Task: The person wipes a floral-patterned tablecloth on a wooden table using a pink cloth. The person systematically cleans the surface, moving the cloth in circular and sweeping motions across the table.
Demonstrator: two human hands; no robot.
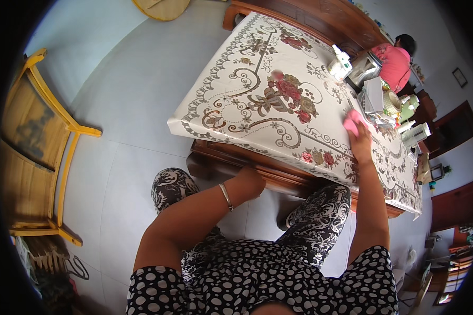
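Note:
My right hand [361, 144] reaches out over the table and presses a pink cloth [351, 120] down on the patterned tablecloth [220, 97]. Its fingers are closed on the cloth, which may be folded or a sponge; the blur hides which. Flowers and brown scrolls cover the pale tablecloth. My left hand [249, 184] hangs above my lap, just off the table's near edge, curled into a loose fist. Nothing sticks out of it, and a silver bangle circles that wrist.
Beyond the cloth stand a white bottle [340, 64], a metal canister [364, 70], a white box [373, 94] and a white pump bottle [416, 135]. A person in pink [394, 65] is at the far side. A yellow wooden chair [71, 126] stands at left.

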